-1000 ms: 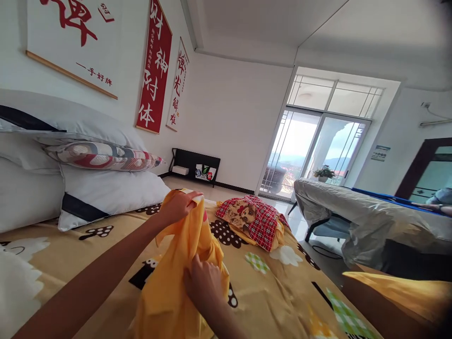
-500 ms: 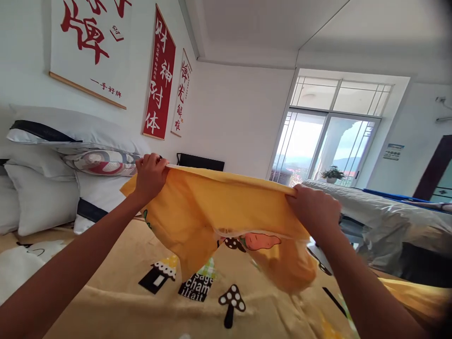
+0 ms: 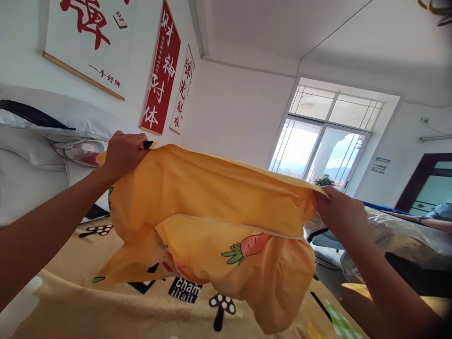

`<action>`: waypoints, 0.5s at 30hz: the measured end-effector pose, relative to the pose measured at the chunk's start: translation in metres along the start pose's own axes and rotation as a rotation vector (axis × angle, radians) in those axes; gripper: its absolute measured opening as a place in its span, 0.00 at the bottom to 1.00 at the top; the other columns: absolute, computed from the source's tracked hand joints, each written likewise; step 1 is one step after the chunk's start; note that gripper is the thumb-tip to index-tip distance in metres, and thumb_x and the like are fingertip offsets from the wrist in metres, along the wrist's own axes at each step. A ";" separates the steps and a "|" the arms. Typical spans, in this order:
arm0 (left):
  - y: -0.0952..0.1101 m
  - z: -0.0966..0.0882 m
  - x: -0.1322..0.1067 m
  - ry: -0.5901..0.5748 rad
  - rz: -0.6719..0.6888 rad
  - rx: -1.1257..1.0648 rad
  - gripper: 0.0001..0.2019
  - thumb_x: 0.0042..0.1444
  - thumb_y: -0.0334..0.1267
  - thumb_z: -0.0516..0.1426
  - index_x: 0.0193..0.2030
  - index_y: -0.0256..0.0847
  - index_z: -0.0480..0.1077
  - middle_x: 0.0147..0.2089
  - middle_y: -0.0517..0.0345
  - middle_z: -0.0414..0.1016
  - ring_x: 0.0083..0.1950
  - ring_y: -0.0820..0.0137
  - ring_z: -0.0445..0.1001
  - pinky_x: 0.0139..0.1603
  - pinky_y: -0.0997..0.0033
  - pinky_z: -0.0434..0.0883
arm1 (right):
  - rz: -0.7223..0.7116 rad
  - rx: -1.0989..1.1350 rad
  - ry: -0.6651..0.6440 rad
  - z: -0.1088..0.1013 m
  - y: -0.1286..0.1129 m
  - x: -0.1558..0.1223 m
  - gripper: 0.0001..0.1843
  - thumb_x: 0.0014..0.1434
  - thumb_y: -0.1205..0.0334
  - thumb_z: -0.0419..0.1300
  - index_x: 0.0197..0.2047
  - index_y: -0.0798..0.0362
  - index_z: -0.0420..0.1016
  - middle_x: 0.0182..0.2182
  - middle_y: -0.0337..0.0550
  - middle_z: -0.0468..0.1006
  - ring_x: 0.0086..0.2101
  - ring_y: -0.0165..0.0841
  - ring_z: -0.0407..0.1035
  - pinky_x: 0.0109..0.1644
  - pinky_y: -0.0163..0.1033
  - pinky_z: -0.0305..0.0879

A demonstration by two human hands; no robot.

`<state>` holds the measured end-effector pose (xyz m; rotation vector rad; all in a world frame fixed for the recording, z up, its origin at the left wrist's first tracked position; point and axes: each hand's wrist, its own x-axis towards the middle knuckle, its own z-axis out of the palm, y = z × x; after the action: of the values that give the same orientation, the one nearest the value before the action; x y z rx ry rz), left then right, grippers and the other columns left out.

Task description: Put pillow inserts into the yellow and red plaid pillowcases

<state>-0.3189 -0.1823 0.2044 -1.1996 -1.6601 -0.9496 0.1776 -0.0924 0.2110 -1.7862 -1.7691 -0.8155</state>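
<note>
A yellow cloth (image 3: 226,193) with printed carrots is stretched between my two hands above the bed, its lower part hanging in loose folds. I cannot tell whether it is a pillowcase or another cloth item. My left hand (image 3: 124,153) is closed on its upper left corner, where a black-and-white bit of edge shows at the fingers. At the upper right corner, my right hand (image 3: 341,209) grips the cloth with fingers bent. Under it spreads a tan blanket (image 3: 116,306) with mushroom, house and lettering prints, partly hidden by the hanging folds.
White pillows (image 3: 28,179) are piled on the left against the wall, with a patterned cushion (image 3: 83,151) among them. Clear plastic sheeting (image 3: 399,235) covers something on the right. Behind are a window (image 3: 318,141), a potted plant (image 3: 324,180) and a red wall scroll (image 3: 160,70).
Both hands keep hold of the yellow cloth and have moved farther apart. My left hand rose and went left. The cloth has spread wider and billowed, showing its carrot print more fully.
</note>
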 end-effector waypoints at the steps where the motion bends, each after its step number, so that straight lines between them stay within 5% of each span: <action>1: -0.005 0.000 0.003 0.033 0.045 0.040 0.08 0.56 0.36 0.51 0.28 0.38 0.64 0.25 0.59 0.64 0.32 0.70 0.62 0.44 0.68 0.53 | -0.088 -0.020 -0.075 0.003 -0.001 0.001 0.21 0.67 0.54 0.44 0.42 0.53 0.76 0.32 0.51 0.78 0.32 0.40 0.70 0.30 0.39 0.51; 3: -0.018 0.001 0.007 0.076 0.106 0.061 0.08 0.56 0.35 0.50 0.27 0.37 0.63 0.25 0.59 0.61 0.34 0.70 0.62 0.48 0.67 0.53 | -0.222 -0.083 -0.184 0.010 0.001 0.004 0.18 0.65 0.52 0.49 0.36 0.51 0.76 0.30 0.49 0.78 0.31 0.40 0.70 0.31 0.39 0.50; 7: -0.043 0.003 0.005 0.066 0.094 0.051 0.16 0.58 0.40 0.53 0.21 0.37 0.58 0.22 0.65 0.50 0.31 0.75 0.56 0.51 0.66 0.52 | -0.093 -0.017 -0.065 0.018 0.016 0.013 0.14 0.64 0.57 0.52 0.43 0.50 0.77 0.36 0.48 0.79 0.33 0.38 0.70 0.33 0.37 0.52; 9: -0.051 0.004 0.002 -0.024 0.077 0.053 0.18 0.59 0.42 0.53 0.20 0.37 0.58 0.21 0.67 0.47 0.29 0.76 0.52 0.51 0.66 0.51 | -0.105 0.030 -0.107 0.016 0.026 0.018 0.13 0.64 0.58 0.53 0.44 0.50 0.78 0.36 0.48 0.80 0.33 0.37 0.69 0.34 0.37 0.54; 12: -0.058 0.008 0.000 -0.197 0.140 0.060 0.17 0.61 0.42 0.52 0.24 0.34 0.65 0.24 0.65 0.58 0.31 0.75 0.58 0.54 0.62 0.50 | -0.162 0.024 -0.179 0.010 0.042 0.023 0.12 0.63 0.59 0.55 0.44 0.50 0.79 0.36 0.48 0.80 0.33 0.36 0.68 0.35 0.37 0.54; 15: -0.067 0.021 -0.005 -0.287 0.135 0.046 0.13 0.61 0.42 0.54 0.33 0.34 0.70 0.34 0.60 0.69 0.41 0.70 0.65 0.54 0.62 0.50 | -0.124 0.027 0.029 0.010 0.053 0.024 0.15 0.62 0.65 0.53 0.48 0.52 0.77 0.44 0.52 0.78 0.37 0.36 0.69 0.37 0.37 0.56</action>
<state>-0.3869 -0.1814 0.1857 -1.4493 -1.7853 -0.6755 0.2309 -0.0704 0.2239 -1.6528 -1.8776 -0.8576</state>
